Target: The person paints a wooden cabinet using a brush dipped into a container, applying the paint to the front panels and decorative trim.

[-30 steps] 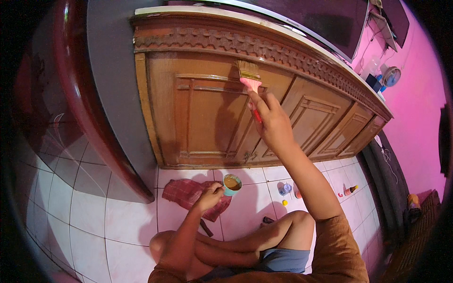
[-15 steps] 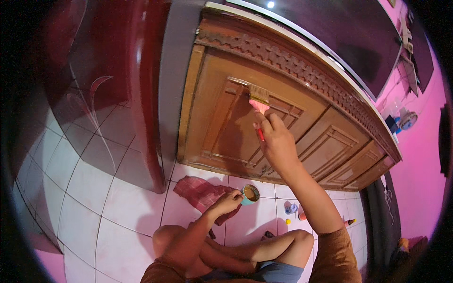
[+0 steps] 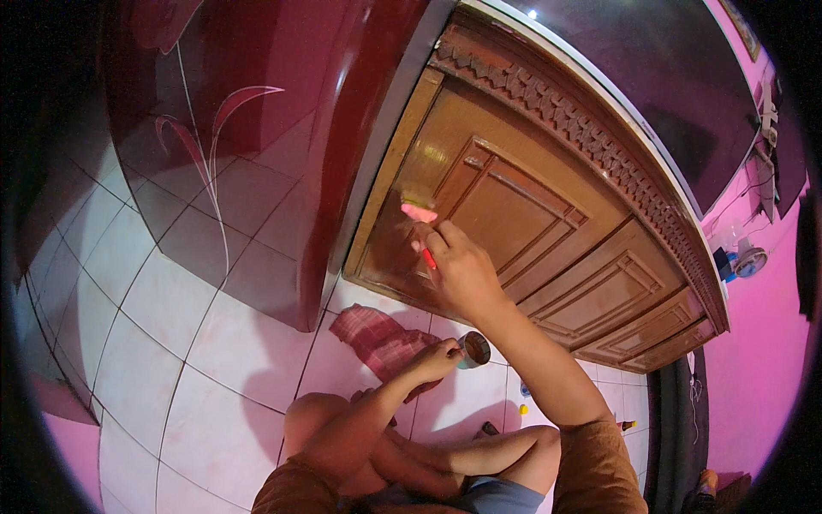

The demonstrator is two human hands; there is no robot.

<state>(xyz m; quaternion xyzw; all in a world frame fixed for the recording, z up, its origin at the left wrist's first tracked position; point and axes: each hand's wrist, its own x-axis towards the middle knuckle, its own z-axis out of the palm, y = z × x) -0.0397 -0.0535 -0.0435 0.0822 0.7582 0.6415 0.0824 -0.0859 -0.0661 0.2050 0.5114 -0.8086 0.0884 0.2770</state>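
Observation:
My right hand [image 3: 462, 267] is closed round the handle of a paintbrush [image 3: 418, 212] with a pink neck and red handle end. The bristles are blurred and lie against the left border of a brown wooden cabinet door [image 3: 514, 214], beside its raised moulding. Low over the floor, my left hand [image 3: 438, 360] grips a pale blue-green cup [image 3: 476, 350] at its side. Brown liquid shows inside the cup. A red checked cloth [image 3: 381, 338] lies on the tiles, partly under my left forearm.
A glossy dark red appliance [image 3: 282, 188] with a floral line stands close on the left. Above the cabinet is a dark screen [image 3: 634, 77]. A yellow cap [image 3: 523, 409] and a small bottle [image 3: 629, 425] are on the floor to the right. My crossed legs [image 3: 505, 454] are below.
The brush has moved from the moulding's upper edge to the door's left border. My view has shifted, and the left hand still holds the cup by the cloth.

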